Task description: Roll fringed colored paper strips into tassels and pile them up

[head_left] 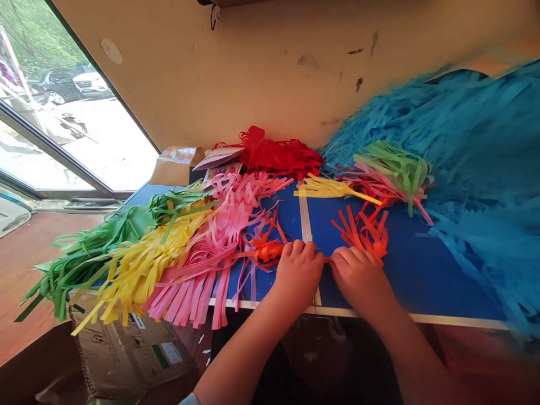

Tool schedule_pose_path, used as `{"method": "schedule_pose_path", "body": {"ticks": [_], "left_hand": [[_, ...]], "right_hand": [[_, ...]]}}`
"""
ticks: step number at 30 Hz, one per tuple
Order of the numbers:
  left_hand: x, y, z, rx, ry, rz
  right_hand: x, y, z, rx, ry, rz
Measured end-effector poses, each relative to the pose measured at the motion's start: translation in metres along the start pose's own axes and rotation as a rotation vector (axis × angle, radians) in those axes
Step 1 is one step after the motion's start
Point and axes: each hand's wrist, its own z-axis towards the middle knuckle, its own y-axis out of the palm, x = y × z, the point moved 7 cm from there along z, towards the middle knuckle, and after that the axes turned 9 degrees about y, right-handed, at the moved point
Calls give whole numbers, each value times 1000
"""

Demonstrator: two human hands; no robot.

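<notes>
The left hand (297, 271) and right hand (358, 277) pinched the middle of an orange fringed tissue-paper strip (367, 235), which lay across the white stripe (304, 216) on the blue tabletop (422, 270). Its middle looked tightly rolled, its fringed ends loose and not yet folded together. Pink, yellow and green paper tassels (198, 253) lay heaped left of the stripe.

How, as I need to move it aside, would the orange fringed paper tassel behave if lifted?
Probably floppy: the orange fringed paper tassel is cut into thin strips that splay loosely on the blue table. Likely very light, being thin paper; the left hand and right hand pinch its twisted middle. It may tear if tugged by one strip.
</notes>
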Motion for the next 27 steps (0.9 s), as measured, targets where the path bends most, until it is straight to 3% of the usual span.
{"method": "schedule_pose_path", "body": {"ticks": [4, 11, 21, 27], "left_hand": [[5, 2, 8, -148, 120, 9], [-1, 2, 14, -255, 252, 40], [4, 8, 11, -218, 335, 82], [4, 7, 3, -201, 312, 105]], "right_hand": [[4, 1, 1, -17, -11, 26], [5, 4, 4, -23, -33, -72], [1, -1, 6, -4, 10, -51], [18, -2, -2, -60, 78, -73]]}}
